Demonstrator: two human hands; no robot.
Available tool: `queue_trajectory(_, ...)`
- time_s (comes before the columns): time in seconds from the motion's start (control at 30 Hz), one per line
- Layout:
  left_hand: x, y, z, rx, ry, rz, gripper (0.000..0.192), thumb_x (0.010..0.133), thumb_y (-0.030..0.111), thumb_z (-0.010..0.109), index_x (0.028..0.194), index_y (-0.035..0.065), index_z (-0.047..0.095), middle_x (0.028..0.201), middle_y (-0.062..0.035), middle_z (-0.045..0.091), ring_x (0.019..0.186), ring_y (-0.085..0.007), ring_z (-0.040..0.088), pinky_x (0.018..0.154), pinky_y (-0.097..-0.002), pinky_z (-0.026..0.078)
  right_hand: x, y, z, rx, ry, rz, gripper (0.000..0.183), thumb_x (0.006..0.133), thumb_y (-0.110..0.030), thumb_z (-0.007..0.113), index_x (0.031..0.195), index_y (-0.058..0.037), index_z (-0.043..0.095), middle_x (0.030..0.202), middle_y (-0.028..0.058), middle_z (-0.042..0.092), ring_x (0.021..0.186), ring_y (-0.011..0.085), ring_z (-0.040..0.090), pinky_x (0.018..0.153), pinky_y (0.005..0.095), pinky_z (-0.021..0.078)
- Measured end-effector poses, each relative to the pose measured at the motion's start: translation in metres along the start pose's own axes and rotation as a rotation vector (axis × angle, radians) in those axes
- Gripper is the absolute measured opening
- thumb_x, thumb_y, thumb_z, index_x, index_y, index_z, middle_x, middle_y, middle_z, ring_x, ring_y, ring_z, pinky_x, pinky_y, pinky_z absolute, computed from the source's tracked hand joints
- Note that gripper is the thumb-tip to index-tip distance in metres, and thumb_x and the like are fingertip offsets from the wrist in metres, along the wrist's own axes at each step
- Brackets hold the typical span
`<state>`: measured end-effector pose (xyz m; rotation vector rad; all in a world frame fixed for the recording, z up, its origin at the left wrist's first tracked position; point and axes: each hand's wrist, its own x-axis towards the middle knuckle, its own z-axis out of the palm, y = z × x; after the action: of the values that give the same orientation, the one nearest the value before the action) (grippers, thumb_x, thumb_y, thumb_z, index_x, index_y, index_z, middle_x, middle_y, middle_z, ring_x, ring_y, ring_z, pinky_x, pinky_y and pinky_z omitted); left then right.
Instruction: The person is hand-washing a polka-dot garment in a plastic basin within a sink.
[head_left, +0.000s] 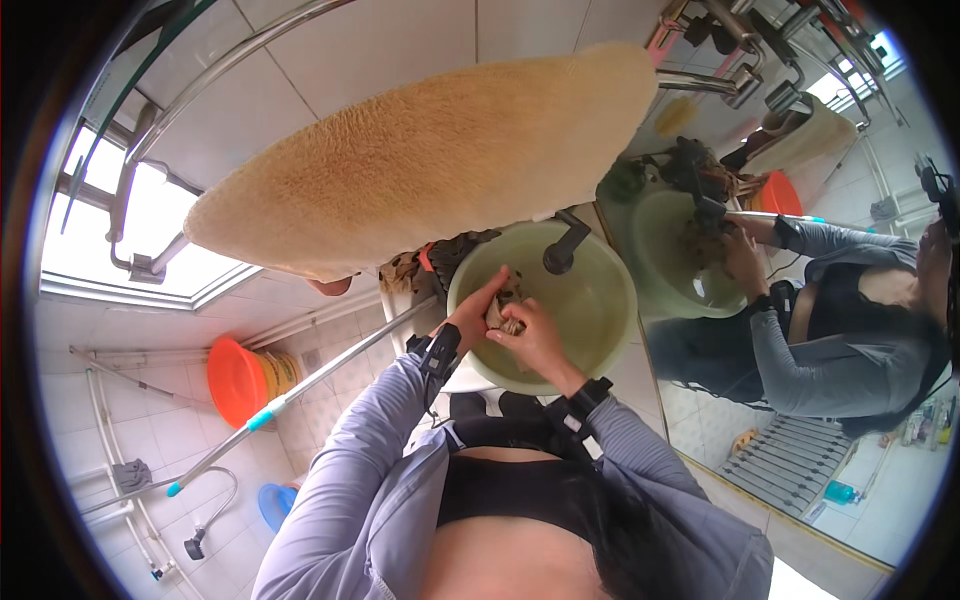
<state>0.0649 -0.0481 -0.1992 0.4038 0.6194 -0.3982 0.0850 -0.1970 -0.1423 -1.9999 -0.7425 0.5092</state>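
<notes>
A pale green plastic basin (600, 330) stands in front of me under a dark faucet (559, 259). Over its left part, my left hand (480, 304) and my right hand (534, 337) hold a bunched beige cloth with dark spots (508, 307) between them. The left hand grips the cloth from its left side; the fingers of my right hand are curled on its right side. A strip of cloth seems to hang below my right hand. How much water the basin holds I cannot tell.
A yellowish towel (420, 157) hangs on a metal rail above the basin. Dark and patterned cloths (401, 274) lie at the basin's left. A pole (330, 367) slants there, near an orange basin (236, 382). A large mirror (712, 360) stands at the right.
</notes>
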Motion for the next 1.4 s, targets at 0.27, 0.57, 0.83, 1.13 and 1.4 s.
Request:
queue_trajectory(0.27,0.004,-0.031,0.011,0.397,-0.150,0.273,0.046,0.092,0.026,0.054,0.134,0.0109,0.042,0.110,-0.0052,0.059,0.101,-0.0169,0.059,0.081,-0.0346,0.051,-0.002,0.010,-0.004,-0.028,0.264,-0.052,0.026,0.074,-0.022,0.073,0.079,-0.0031,0.057,0.078,0.0121,0.053,0.071,0.0277,0.054,0.063,0.0371,0.0426)
queue_trajectory(0.57,0.036,-0.038,-0.002,-0.069,0.223,0.116,0.023,0.094,0.024,0.049,0.112,0.0100,0.055,0.106,-0.0072,0.063,0.095,-0.0204,0.063,0.082,-0.0406,0.052,0.024,0.032,-0.008,0.201,0.288,0.238,0.030,0.081,-0.028,0.066,0.086,0.0017,0.061,0.070,0.0132,0.059,0.061,0.0232,0.055,0.060,0.0331,0.0438)
queue_trajectory(0.83,-0.010,-0.021,0.009,0.171,0.455,0.227,0.035,0.088,0.025,0.060,0.118,0.0093,0.052,0.111,-0.0076,0.056,0.104,-0.0254,0.056,0.081,-0.0432,0.052,0.062,0.107,-0.022,0.060,0.259,0.289,0.032,0.084,-0.031,0.065,0.093,0.0002,0.065,0.071,0.0137,0.064,0.067,0.0279,0.062,0.063,0.0375,0.0460)
queue_trajectory(1.13,-0.034,-0.008,0.000,0.415,0.377,0.054,0.082,0.084,0.017,0.064,0.149,0.0197,0.014,0.143,-0.0131,0.035,0.128,-0.0290,0.037,0.090,-0.0534,0.043,0.080,0.160,-0.003,-0.678,-0.043,0.292,0.060,0.076,-0.045,0.068,0.123,-0.0105,0.055,0.126,0.0214,0.044,0.112,0.0416,0.043,0.090,0.0501,0.0413)
queue_trajectory(1.4,-0.015,-0.010,0.009,0.520,0.456,0.153,0.082,0.087,0.030,0.062,0.150,0.0243,0.010,0.145,-0.0082,0.034,0.127,-0.0257,0.040,0.095,-0.0479,0.041,0.091,0.157,-0.003,-0.021,-0.203,0.539,0.052,0.073,-0.024,0.071,0.119,-0.0064,0.055,0.113,0.0187,0.058,0.101,0.0363,0.056,0.086,0.0412,0.0455)
